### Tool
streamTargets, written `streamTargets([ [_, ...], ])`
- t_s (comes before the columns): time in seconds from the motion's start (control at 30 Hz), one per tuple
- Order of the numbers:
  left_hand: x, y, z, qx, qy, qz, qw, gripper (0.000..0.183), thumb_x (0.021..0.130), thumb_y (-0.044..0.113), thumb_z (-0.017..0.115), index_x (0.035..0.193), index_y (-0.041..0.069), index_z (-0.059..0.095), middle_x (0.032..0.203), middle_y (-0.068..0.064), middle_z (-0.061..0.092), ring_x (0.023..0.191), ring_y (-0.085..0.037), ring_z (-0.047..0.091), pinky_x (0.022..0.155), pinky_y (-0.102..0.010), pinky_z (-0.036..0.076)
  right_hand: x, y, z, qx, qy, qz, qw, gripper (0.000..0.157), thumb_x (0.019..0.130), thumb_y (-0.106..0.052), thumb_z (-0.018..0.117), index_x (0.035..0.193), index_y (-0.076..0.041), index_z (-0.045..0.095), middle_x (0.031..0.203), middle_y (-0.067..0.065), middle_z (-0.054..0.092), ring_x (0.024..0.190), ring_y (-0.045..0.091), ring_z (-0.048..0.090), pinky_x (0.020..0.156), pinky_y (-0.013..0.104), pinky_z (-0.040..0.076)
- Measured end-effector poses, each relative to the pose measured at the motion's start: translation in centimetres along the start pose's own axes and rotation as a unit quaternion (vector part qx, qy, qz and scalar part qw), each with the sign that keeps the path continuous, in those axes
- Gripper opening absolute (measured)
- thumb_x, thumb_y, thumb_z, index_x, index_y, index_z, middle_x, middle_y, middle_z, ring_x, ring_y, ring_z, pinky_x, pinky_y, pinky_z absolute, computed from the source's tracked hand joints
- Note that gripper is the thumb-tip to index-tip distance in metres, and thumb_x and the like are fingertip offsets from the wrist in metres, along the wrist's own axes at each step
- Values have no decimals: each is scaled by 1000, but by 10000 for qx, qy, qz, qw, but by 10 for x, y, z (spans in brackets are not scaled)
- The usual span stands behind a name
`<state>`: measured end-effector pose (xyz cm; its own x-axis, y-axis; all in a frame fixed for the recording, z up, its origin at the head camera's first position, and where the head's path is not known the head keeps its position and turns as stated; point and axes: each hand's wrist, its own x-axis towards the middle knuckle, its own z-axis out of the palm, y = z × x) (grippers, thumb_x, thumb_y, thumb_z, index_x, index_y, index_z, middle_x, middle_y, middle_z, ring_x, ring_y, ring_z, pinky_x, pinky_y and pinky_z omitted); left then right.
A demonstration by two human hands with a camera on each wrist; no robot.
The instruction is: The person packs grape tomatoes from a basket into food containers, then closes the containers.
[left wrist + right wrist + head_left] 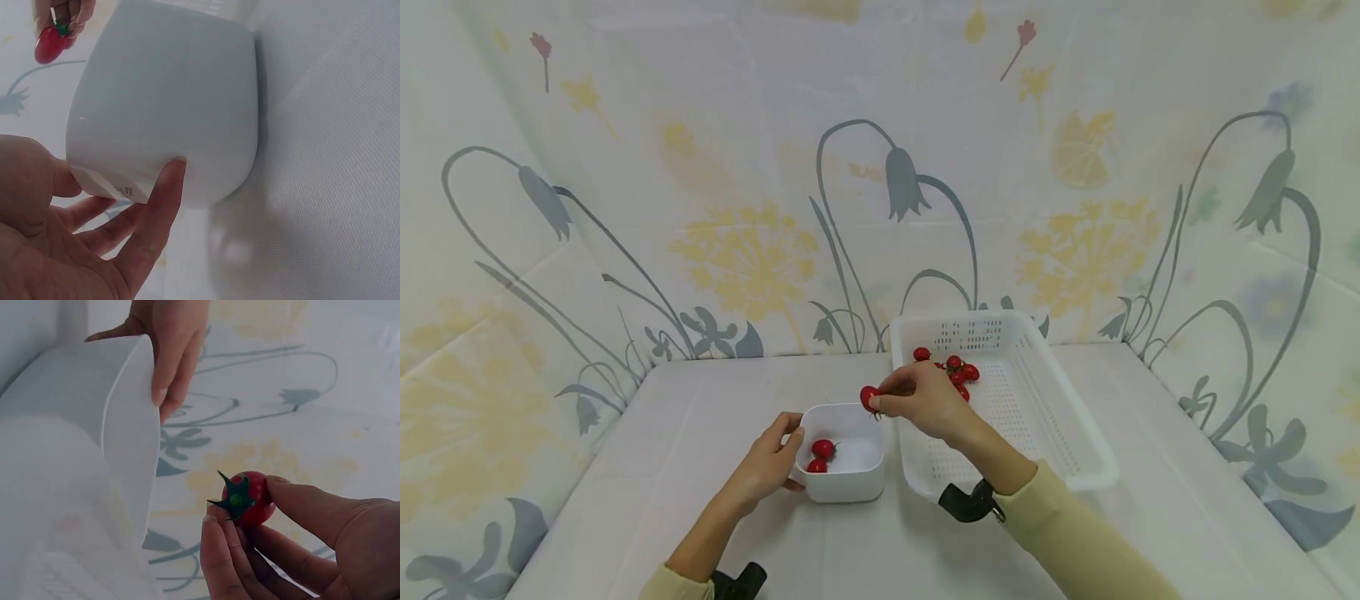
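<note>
On my feed, the right hand [925,404] pinches 1 cherry tomato [868,397] near the rim of the white square box [847,487], which the left hand [767,461] grips at its side. I judge the fruit light, slick and easily bruised; I'd hold it gently round its sides, clear of the green calyx [236,499].
</note>
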<state>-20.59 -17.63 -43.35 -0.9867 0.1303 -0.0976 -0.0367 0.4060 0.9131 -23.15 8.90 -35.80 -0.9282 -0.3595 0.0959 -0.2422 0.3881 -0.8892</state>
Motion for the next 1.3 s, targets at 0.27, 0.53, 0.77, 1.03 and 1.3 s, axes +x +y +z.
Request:
streamTargets([
  [0.27, 0, 1, 0, -1, 38, -2, 10000, 35, 109, 17, 46, 142, 4, 47, 144, -23, 48, 111, -38, 61, 63, -42, 64, 3, -1, 34, -477, -318, -396, 9976, 14, 92, -16, 76, 100, -4, 77, 92, 2, 74, 84, 16, 67, 77, 32, 61],
  [0.53, -1, 2, 3, -33, 15, 5, 10000, 34, 109, 17, 46, 140, 5, 47, 142, -22, 49, 112, -41, 61, 63, -42, 64, 8, 3, 56, -859, -529, -468, 9938, 11, 92, -12, 75, 97, -2, 77, 88, 3, 73, 79, 14, 64, 70, 26, 59],
  [0.77, 0, 0, 3, -93, 17, 41, 9999, 32, 109, 17, 47, 139, 5, 48, 140, -21, 50, 109, -40, 63, 62, -43, 64, 15, 6, 72, -1200, -682, -361, 9898, 7, 90, -9, 77, 87, -3, 75, 78, 0, 69, 72, 11, 58, 59, 22, 51],
  [1.03, -1, 0, 3, -144, 119, 122, 9998, 29, 108, 14, 48, 136, 5, 52, 137, -20, 53, 102, -34, 65, 60, -42, 64, 19, 6, 88, -1491, -868, -472, 9839, 12, 85, -8, 81, 76, -4, 73, 68, -4, 65, 66, 6, 54, 56, 18, 49],
  [1.3, -2, -1, 1, -150, 118, 109, 9998, 30, 108, 15, 49, 136, 5, 51, 139, -20, 53, 105, -33, 66, 60, -43, 64, 18, 6, 99, -1468, -856, -151, 9853, 13, 84, -8, 82, 78, -2, 73, 68, -1, 64, 65, 8, 53, 57, 19, 49],
])
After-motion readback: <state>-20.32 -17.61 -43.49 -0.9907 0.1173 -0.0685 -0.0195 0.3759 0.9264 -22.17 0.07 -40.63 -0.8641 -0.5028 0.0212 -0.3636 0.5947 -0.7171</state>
